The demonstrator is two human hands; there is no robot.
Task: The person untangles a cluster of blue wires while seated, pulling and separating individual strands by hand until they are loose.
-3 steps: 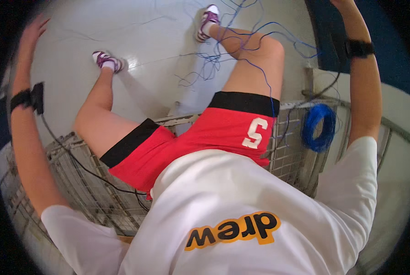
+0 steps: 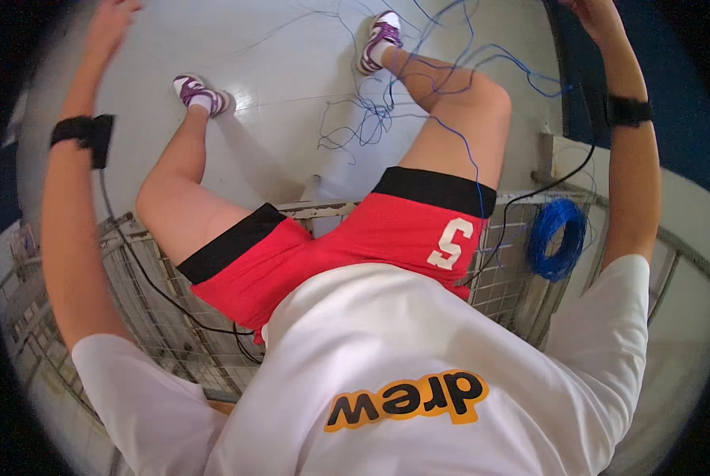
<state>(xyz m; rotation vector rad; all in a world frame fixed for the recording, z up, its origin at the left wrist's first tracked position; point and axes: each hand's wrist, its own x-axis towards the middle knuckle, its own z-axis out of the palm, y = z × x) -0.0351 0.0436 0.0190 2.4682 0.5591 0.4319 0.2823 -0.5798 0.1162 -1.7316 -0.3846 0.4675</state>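
Across the pale floor (image 2: 268,143) and in front of the person's right leg (image 2: 482,131) sprawls a loose tangle of thin blue wire (image 2: 371,121), one bunch of loops reaching toward the right wrist strap (image 2: 629,111); a neater coil of blue wire (image 2: 537,252) sits by the metal mesh (image 2: 504,289), beside the same leg. Both look light; the strands seem bendable yet springy, probably apt to snag or kink under a hard pull; how slippery they are is hard to judge. A gentle pinch on an outer loop, away from the densest knot, seems the best hold on the tangle; the coil looks easier to take around one side of its ring, all turns together.

The left hand (image 2: 111,32) is raised at upper left, blurred and cut by the edge, well apart from the coil; whether its fingers are spread or curled cannot be told; the right hand (image 2: 597,19) is also cut off at the top, above the strap, so its fingers' state and any grip cannot be told.

Against the earlier frame, the left hand sits farther right and higher; the right wrist strap and coil appear slightly lower; both purple-and-white shoes (image 2: 203,94) appear farther right.
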